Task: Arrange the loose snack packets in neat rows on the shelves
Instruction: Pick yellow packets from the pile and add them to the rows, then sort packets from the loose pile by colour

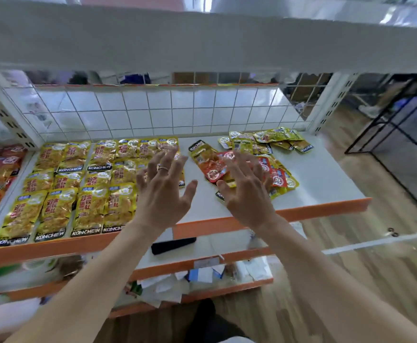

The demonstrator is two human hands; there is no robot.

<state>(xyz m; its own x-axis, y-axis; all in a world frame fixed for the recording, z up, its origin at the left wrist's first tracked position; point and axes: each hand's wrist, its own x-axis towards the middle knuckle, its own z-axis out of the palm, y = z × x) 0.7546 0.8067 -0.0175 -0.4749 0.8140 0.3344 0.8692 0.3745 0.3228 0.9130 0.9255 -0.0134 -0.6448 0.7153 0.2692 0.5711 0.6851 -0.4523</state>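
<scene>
A white metal shelving unit with orange front edges and a wire-grid back stands on a wood-plank floor. Its smooth, flat middle shelf carries glossy yellow foil snack packets in overlapping rows on the left and a loose heap of crinkled yellow and red packets at the right rear. Over the shelf, the left hand, wearing a ring, and the right hand both have fingers spread, holding nothing.

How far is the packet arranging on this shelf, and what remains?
Done: yellow packets lie in neat rows on the left part of the shelf. In hand: nothing; the left hand and right hand hover open above it. Left: the loose pile of red and yellow packets on the right.
</scene>
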